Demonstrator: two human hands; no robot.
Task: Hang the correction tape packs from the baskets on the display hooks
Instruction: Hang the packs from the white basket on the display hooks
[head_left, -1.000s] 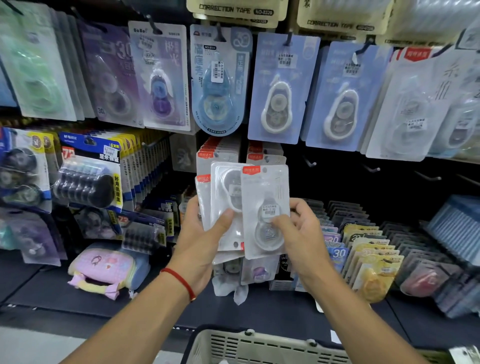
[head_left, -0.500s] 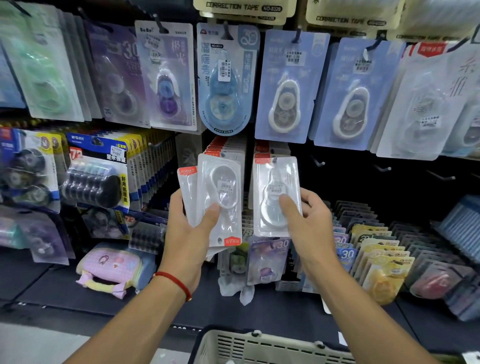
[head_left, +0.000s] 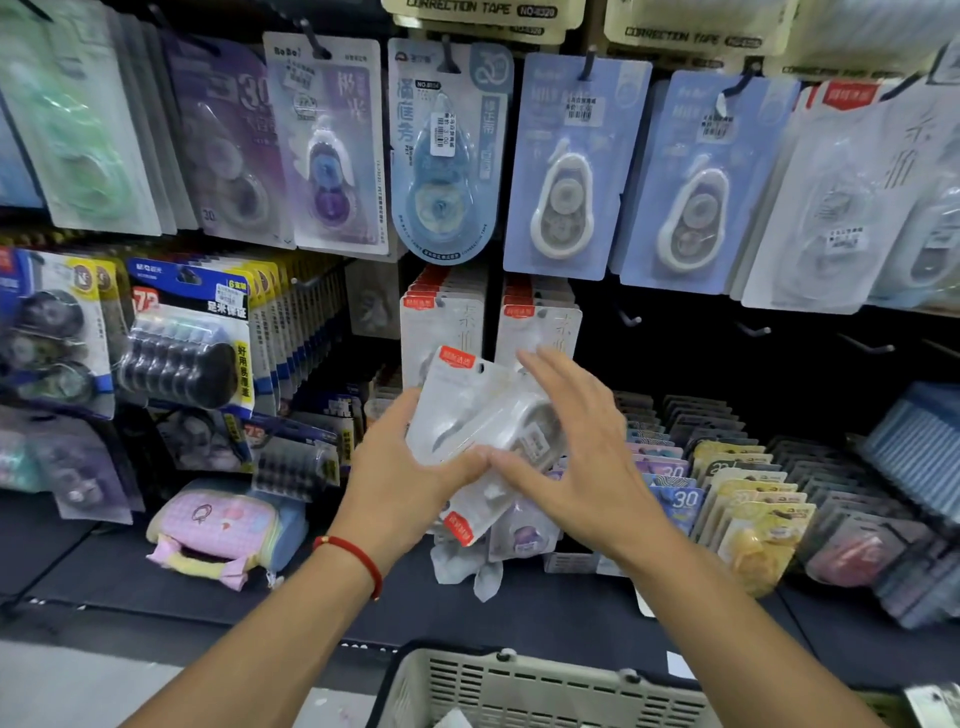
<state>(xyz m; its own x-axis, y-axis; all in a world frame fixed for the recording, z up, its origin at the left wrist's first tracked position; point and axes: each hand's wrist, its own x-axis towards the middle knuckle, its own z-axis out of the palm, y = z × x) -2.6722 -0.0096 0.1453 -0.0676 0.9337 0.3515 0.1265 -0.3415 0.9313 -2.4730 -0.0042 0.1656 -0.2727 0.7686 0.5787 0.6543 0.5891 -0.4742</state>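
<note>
My left hand (head_left: 402, 475) grips a small stack of white correction tape packs (head_left: 467, 415) with red header labels, tilted to the right in front of the display. My right hand (head_left: 576, 447) lies over the stack's right side with fingers straight and spread, thumb meeting my left thumb. Just behind, two rows of the same white packs hang on hooks, the left row (head_left: 441, 317) and the right row (head_left: 540, 322). A beige basket (head_left: 530, 686) sits at the bottom of the view below my arms.
Larger blue, purple and white tape packs (head_left: 566, 166) hang on the upper hooks. Several bare hooks (head_left: 753, 330) stick out of the dark panel to the right. Black multi-packs (head_left: 187, 353) hang at the left. A pink pouch (head_left: 223, 525) lies on the shelf.
The pack my right hand held up near the hooks is no longer in it; that hand has come back open onto the stack. My left hand has tilted the stack to the right.
</note>
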